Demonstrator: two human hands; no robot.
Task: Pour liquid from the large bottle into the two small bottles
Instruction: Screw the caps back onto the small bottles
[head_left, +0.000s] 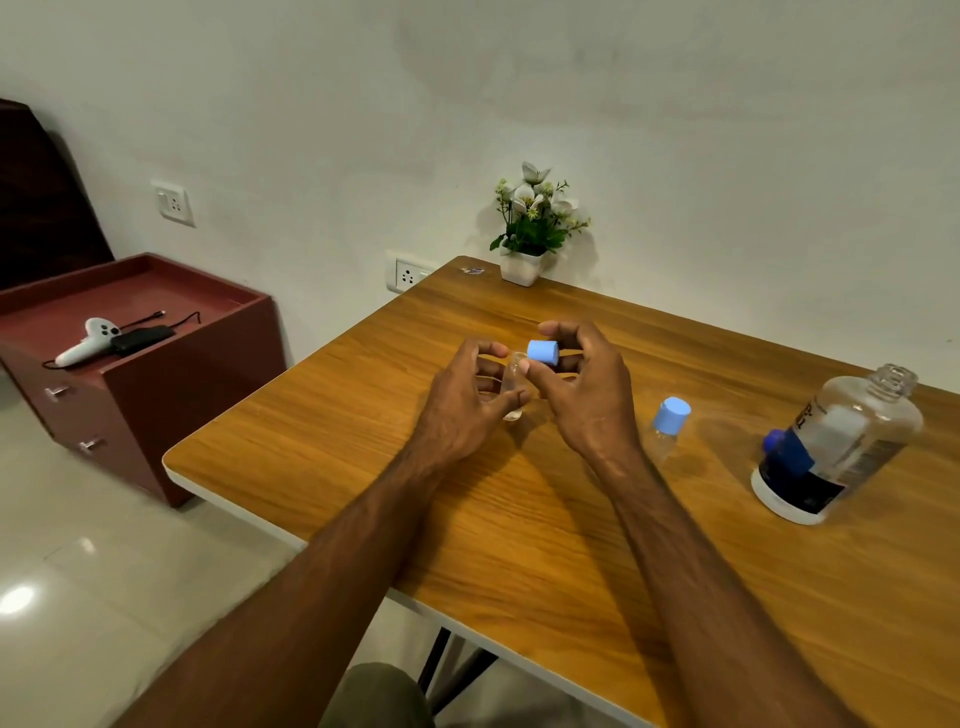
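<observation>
Small bottle (511, 387): my left hand (470, 397) is gripping it, uncapped, over the table (519, 519).
Cap (543, 352): my right hand (584, 384) is pinching it.
Second small bottle (667, 428): standing capped.
Large bottle (836, 447): standing open, right.
Progress: I am judging pouring unfinished.

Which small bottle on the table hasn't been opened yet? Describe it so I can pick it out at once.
Start at the large clear bottle, uncapped, on the wooden table's right side. Just left of it, beside the right hand, stands a small clear bottle. Its light blue cap is on, whereas the small bottle in the left hand is uncapped.
</observation>
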